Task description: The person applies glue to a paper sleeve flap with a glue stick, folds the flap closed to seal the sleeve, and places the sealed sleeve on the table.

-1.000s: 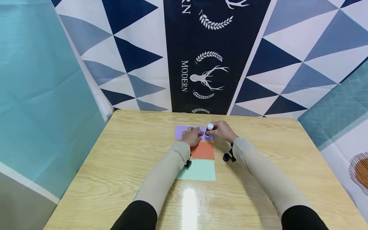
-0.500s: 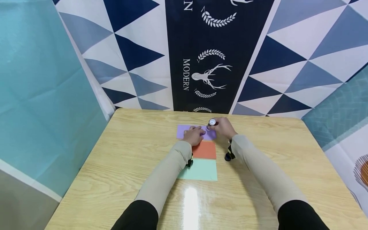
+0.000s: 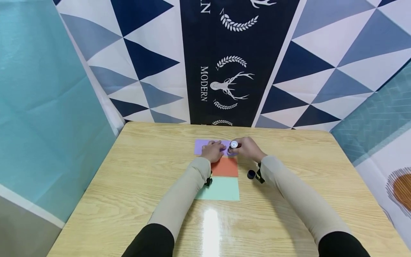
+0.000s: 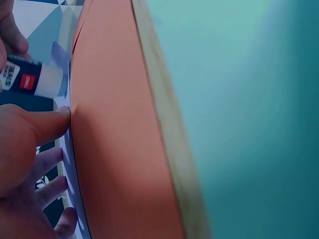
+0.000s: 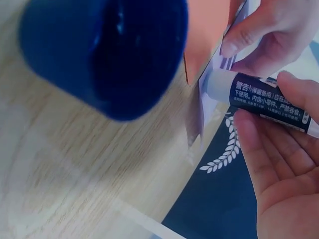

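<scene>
Near the far edge of the table lies a purple sheet of paper (image 3: 199, 145). My left hand (image 3: 212, 151) presses on it with spread fingertips. My right hand (image 3: 249, 148) grips a glue stick (image 5: 266, 97) with a dark printed label, between thumb and fingers. The stick's pale glue end touches the purple sheet near its right edge, just right of the left hand. In the left wrist view the glue stick (image 4: 27, 77) sits close above the left thumb. An orange sheet (image 3: 227, 167) lies just nearer than the purple one, partly under the left wrist.
A light green sheet (image 3: 221, 189) lies nearer the body than the orange one. The dark blue cap (image 5: 107, 55) stands on the wooden table (image 3: 144, 171) beside the right wrist. Patterned cloth (image 3: 154, 60) hangs behind the table's far edge.
The right hand has moved the glue stick toward the far edge of the purple sheet and then back nearer. The left hand stays on the sheet. The head view has shifted slightly.
</scene>
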A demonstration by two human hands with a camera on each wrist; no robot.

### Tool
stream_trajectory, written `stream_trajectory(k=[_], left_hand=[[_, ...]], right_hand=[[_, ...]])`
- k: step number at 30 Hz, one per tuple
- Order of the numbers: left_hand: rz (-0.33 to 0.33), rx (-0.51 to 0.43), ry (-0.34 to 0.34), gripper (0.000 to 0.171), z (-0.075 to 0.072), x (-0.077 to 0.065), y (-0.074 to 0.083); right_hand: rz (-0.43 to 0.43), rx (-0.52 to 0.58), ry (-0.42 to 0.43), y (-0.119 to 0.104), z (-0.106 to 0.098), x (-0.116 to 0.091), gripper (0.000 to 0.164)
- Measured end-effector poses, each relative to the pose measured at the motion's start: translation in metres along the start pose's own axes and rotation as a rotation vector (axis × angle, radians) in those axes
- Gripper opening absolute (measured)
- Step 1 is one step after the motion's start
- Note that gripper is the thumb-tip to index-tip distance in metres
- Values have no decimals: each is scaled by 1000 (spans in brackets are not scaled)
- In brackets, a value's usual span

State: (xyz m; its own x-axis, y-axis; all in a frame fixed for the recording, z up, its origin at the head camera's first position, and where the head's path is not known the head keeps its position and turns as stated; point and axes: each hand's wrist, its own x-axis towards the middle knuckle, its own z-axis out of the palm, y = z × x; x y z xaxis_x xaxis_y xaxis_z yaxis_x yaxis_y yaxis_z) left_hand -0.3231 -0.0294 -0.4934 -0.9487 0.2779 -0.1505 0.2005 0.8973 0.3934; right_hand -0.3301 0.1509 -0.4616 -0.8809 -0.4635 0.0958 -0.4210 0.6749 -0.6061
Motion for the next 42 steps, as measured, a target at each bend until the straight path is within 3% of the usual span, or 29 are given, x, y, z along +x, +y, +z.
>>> stream_trajectory(k=[5,15,23,31,42], left_hand=[[-3,-8,0,35,-1,-1,-1],[2,-3,2,36,3,0,-2],[-12,2,2,36,4,1,-1],[4,15,9,36,6,0,-1],[-6,11,13,36,5,1,-2]], right_hand=[[-37,-13,-19,-4,-1,-5,13],[-4,0,-1,0,-2,-5,12],[35,27,37,3,1,3,10],[91,35,133,9,4,13,14],[83,8,186,10,6,23,16]])
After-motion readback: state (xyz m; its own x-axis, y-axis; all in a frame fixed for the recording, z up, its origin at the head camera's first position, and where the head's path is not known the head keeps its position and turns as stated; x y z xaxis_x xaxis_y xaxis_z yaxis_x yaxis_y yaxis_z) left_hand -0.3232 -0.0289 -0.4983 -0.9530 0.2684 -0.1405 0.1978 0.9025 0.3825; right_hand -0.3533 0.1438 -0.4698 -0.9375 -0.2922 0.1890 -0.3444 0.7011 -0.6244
